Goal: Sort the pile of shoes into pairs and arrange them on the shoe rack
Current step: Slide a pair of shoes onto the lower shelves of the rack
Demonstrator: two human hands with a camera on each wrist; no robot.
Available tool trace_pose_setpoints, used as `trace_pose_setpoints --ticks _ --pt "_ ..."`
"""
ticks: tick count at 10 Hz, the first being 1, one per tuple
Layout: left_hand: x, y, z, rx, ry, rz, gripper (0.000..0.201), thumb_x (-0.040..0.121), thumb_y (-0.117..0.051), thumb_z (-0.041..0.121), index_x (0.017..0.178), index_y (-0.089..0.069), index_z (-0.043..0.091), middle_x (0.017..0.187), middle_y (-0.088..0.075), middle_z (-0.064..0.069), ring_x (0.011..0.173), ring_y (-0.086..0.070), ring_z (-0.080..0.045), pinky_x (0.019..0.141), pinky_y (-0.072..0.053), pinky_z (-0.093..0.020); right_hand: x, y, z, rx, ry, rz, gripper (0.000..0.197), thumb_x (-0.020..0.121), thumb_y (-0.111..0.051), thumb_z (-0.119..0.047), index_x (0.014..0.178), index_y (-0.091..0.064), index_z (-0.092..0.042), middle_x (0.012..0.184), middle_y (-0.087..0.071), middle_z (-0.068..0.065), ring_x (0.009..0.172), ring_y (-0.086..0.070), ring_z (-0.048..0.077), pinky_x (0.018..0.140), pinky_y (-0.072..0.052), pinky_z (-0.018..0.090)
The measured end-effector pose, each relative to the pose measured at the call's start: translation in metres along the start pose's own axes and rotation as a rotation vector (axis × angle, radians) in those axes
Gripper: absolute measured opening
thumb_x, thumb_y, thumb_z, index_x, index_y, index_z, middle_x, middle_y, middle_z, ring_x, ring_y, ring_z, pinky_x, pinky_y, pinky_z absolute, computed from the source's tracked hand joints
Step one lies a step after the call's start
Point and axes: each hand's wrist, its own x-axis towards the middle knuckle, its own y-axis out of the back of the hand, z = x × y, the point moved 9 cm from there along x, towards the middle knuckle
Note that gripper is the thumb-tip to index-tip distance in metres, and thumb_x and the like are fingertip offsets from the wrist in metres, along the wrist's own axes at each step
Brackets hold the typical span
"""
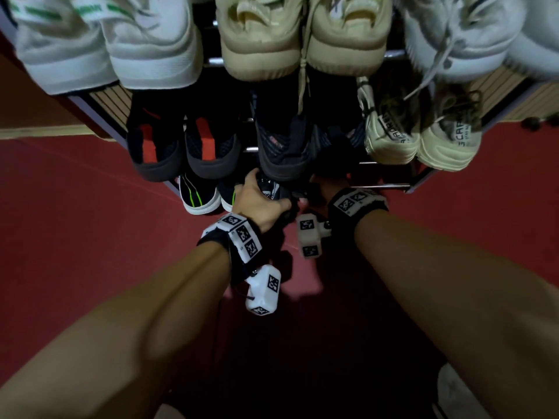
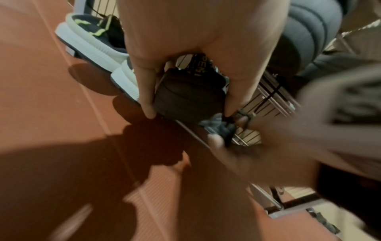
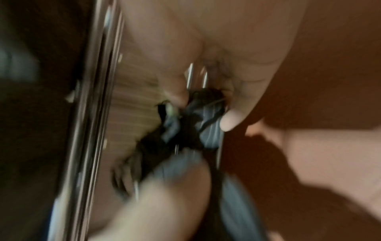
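In the head view both hands reach to the lowest tier of the shoe rack. My left hand grips the heel of a black shoe. The left wrist view shows thumb and fingers clamped round that black heel, which sits at the wire shelf's front edge. Just to its right, my right hand is mostly hidden under the middle tier. The right wrist view is blurred but shows my right hand pinching the grey and black upper and laces of a second dark shoe.
The top tier holds a white-and-green pair, a beige pair and a white pair. On the middle tier stand a black-and-red pair, a dark pair and a cream pair. A black pair with green stripes sits bottom left. The floor is red.
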Motion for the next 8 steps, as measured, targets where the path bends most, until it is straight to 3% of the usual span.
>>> trace_pose_setpoints --ticks 1,2,3,4,5,6,7,8 --pt "0.005 -0.006 0.005 0.014 -0.006 0.019 0.091 0.058 -0.076 0.044 0.139 -0.037 0.031 0.127 -0.047 -0.007 0.104 -0.053 -0.018 0.081 -0.045 -0.024 0.002 0.019 0.033 0.176 -0.023 0.060 0.051 0.096 -0.055 -0.032 0.143 -0.043 -0.017 0.146 -0.044 0.011 0.131 -0.045 0.028 0.103 -0.040 0.032" --pt "0.007 -0.014 0.010 0.045 -0.024 0.044 0.084 0.061 -0.077 0.044 0.135 -0.039 0.032 0.126 -0.045 -0.007 0.095 -0.048 -0.017 0.082 -0.042 -0.023 0.001 0.021 0.077 0.698 -0.209 0.092 0.049 0.091 -0.055 -0.012 0.138 -0.044 -0.005 0.139 -0.050 0.016 0.118 -0.057 0.030 0.084 -0.058 0.035" --pt "0.004 -0.023 0.015 0.099 -0.068 0.035 0.072 0.060 -0.075 0.049 0.124 -0.050 0.027 0.122 -0.041 -0.002 0.095 -0.055 -0.020 0.081 -0.047 -0.027 -0.008 0.025 0.099 0.953 -0.272 0.109 0.048 0.087 -0.056 -0.008 0.134 -0.047 0.000 0.133 -0.053 0.020 0.111 -0.061 0.031 0.077 -0.059 0.038" --pt "0.011 -0.038 0.017 0.163 -0.028 -0.002 0.086 0.044 -0.064 0.065 0.112 -0.060 0.013 0.113 -0.058 -0.007 0.091 -0.062 -0.026 0.075 -0.049 -0.031 -0.003 0.027 0.102 1.027 -0.260 0.081 0.046 0.089 -0.056 -0.008 0.134 -0.047 -0.001 0.122 -0.054 0.016 0.108 -0.060 0.031 0.079 -0.059 0.039" --pt "0.017 -0.045 0.016 0.152 0.049 -0.026 0.100 0.043 -0.064 0.067 0.118 -0.061 0.001 0.095 -0.062 -0.007 0.096 -0.065 -0.030 0.075 -0.046 -0.029 -0.003 0.023 0.094 1.094 -0.256 0.047 0.041 0.084 -0.059 -0.003 0.125 -0.055 0.001 0.120 -0.060 0.017 0.102 -0.062 0.032 0.068 -0.058 0.039" --pt "0.030 -0.051 0.011 0.212 0.095 -0.054 0.079 0.067 -0.070 0.061 0.116 -0.064 -0.001 0.100 -0.067 -0.014 0.100 -0.064 -0.033 0.084 -0.050 -0.034 -0.004 0.016 0.084 1.059 -0.256 0.017 0.031 0.086 -0.056 0.001 0.117 -0.057 0.001 0.109 -0.062 0.018 0.098 -0.063 0.033 0.066 -0.058 0.040" --pt "0.030 -0.061 0.014 0.363 0.060 -0.078 0.082 0.072 -0.049 0.078 0.117 -0.064 0.011 0.115 -0.066 -0.015 0.106 -0.062 -0.034 0.092 -0.052 -0.041 -0.003 0.007 0.079 1.101 -0.258 -0.013 0.034 0.087 -0.057 -0.002 0.121 -0.057 0.001 0.119 -0.061 0.022 0.107 -0.062 0.036 0.080 -0.057 0.044" --pt "0.033 -0.063 0.020 0.546 0.004 -0.040 0.083 0.069 -0.042 0.079 0.121 -0.061 0.017 0.126 -0.058 -0.016 0.116 -0.053 -0.037 0.097 -0.047 -0.046 -0.004 0.015 0.063 0.691 -0.084 -0.071 0.041 0.091 -0.062 -0.024 0.128 -0.058 -0.006 0.132 -0.058 0.015 0.123 -0.054 0.030 0.101 -0.046 0.038"
